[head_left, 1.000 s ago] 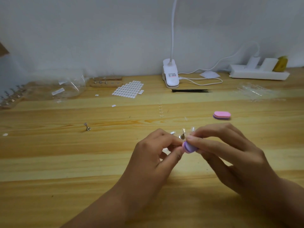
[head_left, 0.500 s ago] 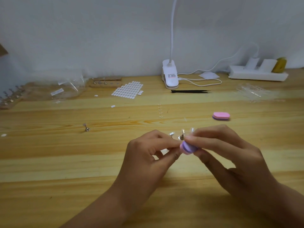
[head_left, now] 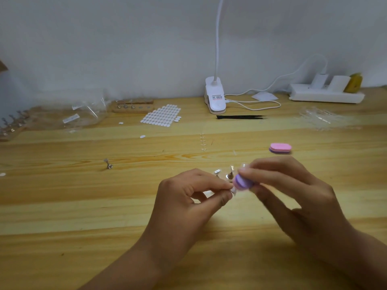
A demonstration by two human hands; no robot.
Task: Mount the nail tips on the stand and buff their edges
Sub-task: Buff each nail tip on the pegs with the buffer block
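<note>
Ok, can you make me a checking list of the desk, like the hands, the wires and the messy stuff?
Surface: pale wooden tabletop, grain showing.
Job's things: small purple buffer block against a clear nail tip; small metal holder pins behind the hands; a lone metal pin at left; wooden stand base at the back.
Clutter: pink buffer block, sheet of white sticky pads, black tweezers, clear plastic bags.
Grippers: left hand pinches the nail tip; right hand pinches the purple block.
Cables: white cable looped beside the white clip lamp; white power strip far right.
Surroundings: plain grey wall.
</note>
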